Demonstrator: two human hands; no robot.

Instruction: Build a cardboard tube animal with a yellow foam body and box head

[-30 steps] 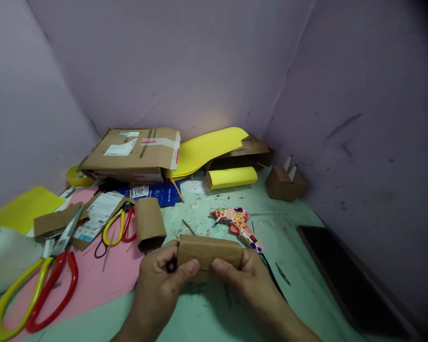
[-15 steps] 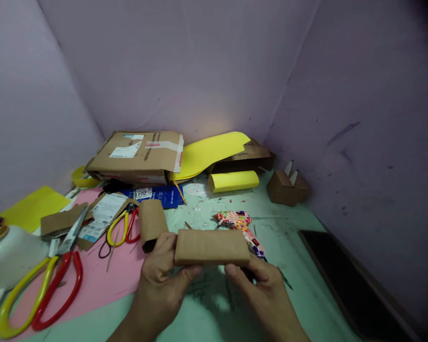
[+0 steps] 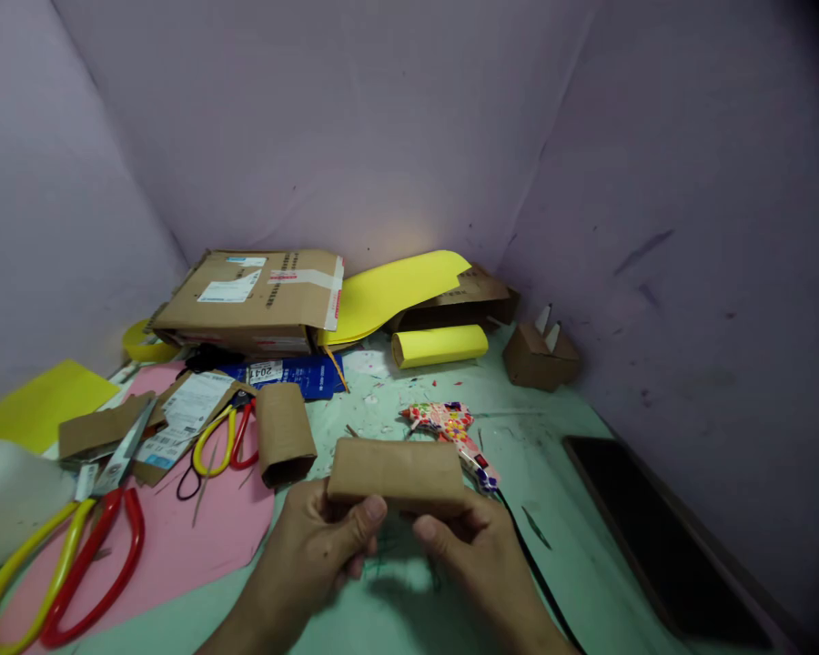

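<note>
A brown cardboard tube (image 3: pixel 396 471) with flattened sides is held level in front of me, above the green tabletop. My left hand (image 3: pixel 331 537) is closed on its left end, thumb against the near lower edge. At the right end my right hand (image 3: pixel 474 546) grips it, thumb below the near edge and fingers hidden behind. A second brown cardboard tube (image 3: pixel 287 432) stands on the table just left of the held one, its open end toward me. Behind the held tube lies a floral-patterned hot glue gun (image 3: pixel 443 418), its handle partly covered and its black cord running toward me.
Large red-and-yellow scissors (image 3: pixel 102 509) and a smaller pair (image 3: pixel 225 441) lie left on pink paper (image 3: pixel 197 564). A cardboard box (image 3: pixel 246 300), yellow sheets (image 3: pixel 396 291) and a yellow-wrapped roll (image 3: pixel 440 347) sit at the back. Right are a small cardboard box (image 3: pixel 540 357) and a dark flat panel (image 3: pixel 655 537).
The view has shifted slightly. The held tube has tipped a little, and my left hand has moved down off the standing tube's edge, with its thumb now higher on the held tube.
</note>
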